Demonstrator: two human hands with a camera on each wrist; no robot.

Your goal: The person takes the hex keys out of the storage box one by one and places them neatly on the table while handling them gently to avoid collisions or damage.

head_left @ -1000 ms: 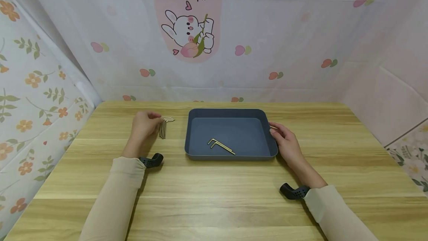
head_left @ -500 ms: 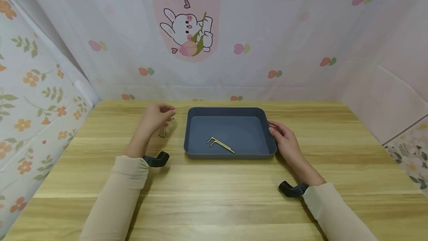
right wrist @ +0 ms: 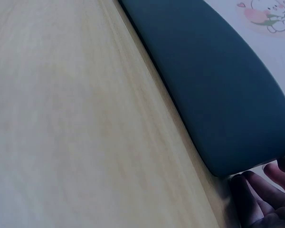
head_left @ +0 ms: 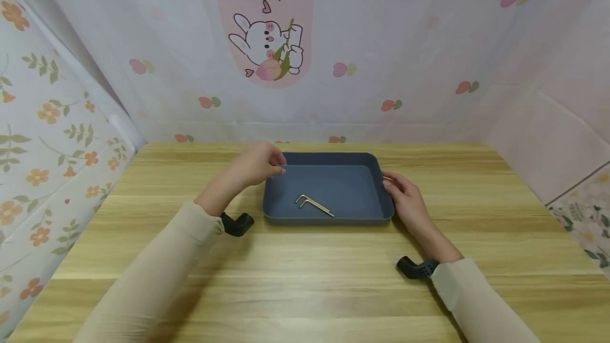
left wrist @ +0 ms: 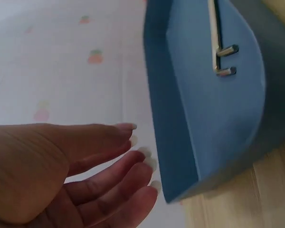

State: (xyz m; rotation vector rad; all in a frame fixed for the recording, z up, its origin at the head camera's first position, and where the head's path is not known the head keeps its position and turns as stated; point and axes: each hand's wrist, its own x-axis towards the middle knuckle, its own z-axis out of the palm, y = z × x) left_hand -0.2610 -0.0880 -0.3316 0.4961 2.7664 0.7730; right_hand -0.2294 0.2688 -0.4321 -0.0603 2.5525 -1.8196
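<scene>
A shallow blue-grey tray (head_left: 329, 222) stands on the table with two gold hex keys (head_left: 316, 206) lying side by side in it. My left hand (head_left: 252, 165) hovers at the tray's left back corner. In the left wrist view its thumb and bent fingers (left wrist: 116, 187) are loosely drawn together beside the tray wall (left wrist: 173, 128), and nothing shows between them. With my right hand (head_left: 407, 200) I hold the tray's right side, thumb at the rim; in the right wrist view, fingers (right wrist: 261, 194) lie against the wall's far end.
The wooden table (head_left: 324, 279) spreads in front of the tray. A printed white cloth (head_left: 371, 41) hangs behind its back edge. My left hand and forearm cover the spot where several hex keys lay left of the tray.
My left hand has left the row of hex keys and moved right, to the tray's left back corner. The right hand stays on the tray; the two keys inside have not moved.
</scene>
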